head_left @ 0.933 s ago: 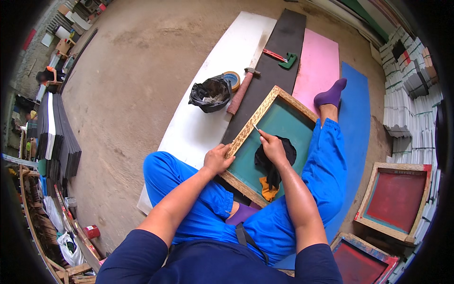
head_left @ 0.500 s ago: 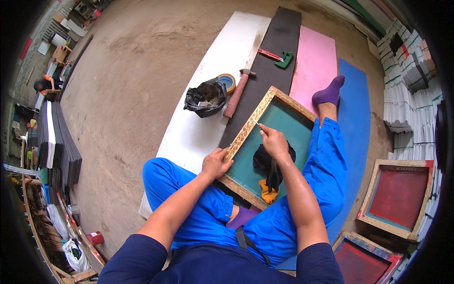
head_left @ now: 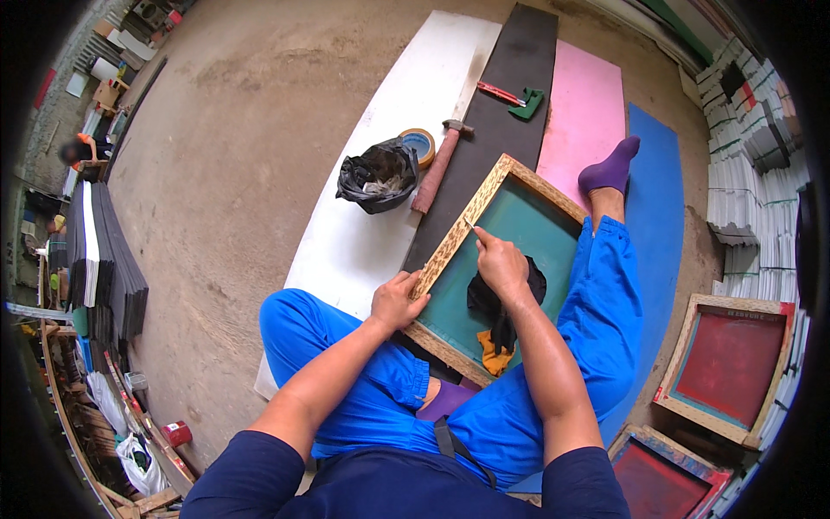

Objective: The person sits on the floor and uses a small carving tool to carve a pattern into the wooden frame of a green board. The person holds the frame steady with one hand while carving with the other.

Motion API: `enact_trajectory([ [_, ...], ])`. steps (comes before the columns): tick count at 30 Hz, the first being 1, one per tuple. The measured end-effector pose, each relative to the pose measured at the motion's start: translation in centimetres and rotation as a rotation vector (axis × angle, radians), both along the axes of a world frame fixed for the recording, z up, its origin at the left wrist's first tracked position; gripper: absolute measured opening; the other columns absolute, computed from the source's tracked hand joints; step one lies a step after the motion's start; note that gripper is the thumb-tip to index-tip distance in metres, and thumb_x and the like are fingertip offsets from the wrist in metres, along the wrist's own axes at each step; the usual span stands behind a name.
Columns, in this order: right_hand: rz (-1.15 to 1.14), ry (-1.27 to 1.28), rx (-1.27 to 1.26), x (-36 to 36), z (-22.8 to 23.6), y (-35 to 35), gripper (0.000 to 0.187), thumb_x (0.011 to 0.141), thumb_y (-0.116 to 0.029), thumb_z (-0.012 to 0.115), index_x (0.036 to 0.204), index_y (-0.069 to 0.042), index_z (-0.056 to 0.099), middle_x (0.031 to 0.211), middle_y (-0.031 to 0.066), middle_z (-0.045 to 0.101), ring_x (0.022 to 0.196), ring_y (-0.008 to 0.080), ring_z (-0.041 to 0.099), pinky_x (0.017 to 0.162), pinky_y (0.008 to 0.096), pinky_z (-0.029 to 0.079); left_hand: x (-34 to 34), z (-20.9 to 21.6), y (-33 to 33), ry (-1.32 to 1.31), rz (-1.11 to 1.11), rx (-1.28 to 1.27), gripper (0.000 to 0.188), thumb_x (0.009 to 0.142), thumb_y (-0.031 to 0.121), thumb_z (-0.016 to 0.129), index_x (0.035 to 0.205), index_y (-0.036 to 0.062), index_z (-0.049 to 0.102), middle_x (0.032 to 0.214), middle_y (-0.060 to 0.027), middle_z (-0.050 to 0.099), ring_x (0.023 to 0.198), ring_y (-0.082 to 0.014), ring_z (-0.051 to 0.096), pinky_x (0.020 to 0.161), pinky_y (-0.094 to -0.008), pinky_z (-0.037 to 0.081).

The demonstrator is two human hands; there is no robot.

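Currently, from my remote station, I record blue trousers (head_left: 346, 346) nearest the head camera, legs spread on either side of the work. A wooden frame (head_left: 491, 189) with a green panel (head_left: 532, 212) lies between them, tilted across the boards. The left hand (head_left: 399, 301) is curled over the frame's left rail near its lower corner. The right hand (head_left: 503, 262) is held in a narrow grip on a slim tool (head_left: 469, 224), its tip at the same rail's inner edge, higher up; I cannot tell whether it touches. Black cloth (head_left: 536, 284) and mustard cloth (head_left: 494, 355) lie on the panel, partly behind the right wrist.

Beyond the rail I note a hammer (head_left: 437, 170), a black bag (head_left: 372, 177) and, beside the bag, a roll of tape (head_left: 431, 152). Farther up, a red cutter (head_left: 499, 92) lies against a green object (head_left: 529, 104) on the black board (head_left: 519, 52). Well apart at right stand stacked white sheets (head_left: 731, 195); at far left, a co-worker (head_left: 86, 143) with an orange sleeve.
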State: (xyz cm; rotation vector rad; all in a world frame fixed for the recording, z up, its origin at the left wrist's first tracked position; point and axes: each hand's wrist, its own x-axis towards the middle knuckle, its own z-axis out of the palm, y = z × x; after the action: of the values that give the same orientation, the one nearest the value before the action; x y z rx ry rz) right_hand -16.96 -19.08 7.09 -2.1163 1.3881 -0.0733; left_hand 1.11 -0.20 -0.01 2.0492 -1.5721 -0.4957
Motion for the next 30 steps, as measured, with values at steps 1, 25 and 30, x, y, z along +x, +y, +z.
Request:
enact_trajectory([
  [1, 0.0, 0.001, 0.0, 0.0, 0.0, 0.0, 0.036, 0.105, -0.029, 0.055, 0.138, -0.025, 0.067, 0.105, 0.0238, 0.076, 0.1, 0.0455, 0.073, 0.087, 0.0563, 0.058, 0.0, 0.0, 0.0, -0.009, -0.002, -0.004, 0.056, 0.087, 0.037, 0.079, 0.132, 0.0053, 0.069, 0.105, -0.0115, 0.07, 0.09, -0.0332, 0.072, 0.078, -0.0433, 0.059],
  [25, -0.151, -0.426, 0.288, -0.3, -5.2, -0.8, 0.038, 0.106, -0.025, 0.061, 0.142, -0.015, 0.068, 0.114, 0.0227, 0.076, 0.105, 0.0295, 0.071, 0.098, 0.0395, 0.053, 0.1, 0.1, 0.2, -0.05, -0.01, 0.028, 0.056, 0.088, 0.038, 0.078, 0.133, 0.0073, 0.069, 0.105, -0.0111, 0.07, 0.092, -0.0336, 0.072, 0.08, -0.044, 0.059],
  [30, -0.465, -0.573, 0.879, -0.2, -2.4, -1.6, 0.035, 0.109, -0.031, 0.06, 0.142, -0.023, 0.07, 0.076, 0.0012, 0.061, 0.051, 0.0091, 0.045, 0.045, 0.0276, 0.038, 0.0, 0.2, 0.1, -0.035, -0.002, 0.03, 0.055, 0.088, 0.039, 0.078, 0.132, 0.0073, 0.07, 0.106, -0.0113, 0.07, 0.091, -0.0339, 0.072, 0.081, -0.0443, 0.059],
])
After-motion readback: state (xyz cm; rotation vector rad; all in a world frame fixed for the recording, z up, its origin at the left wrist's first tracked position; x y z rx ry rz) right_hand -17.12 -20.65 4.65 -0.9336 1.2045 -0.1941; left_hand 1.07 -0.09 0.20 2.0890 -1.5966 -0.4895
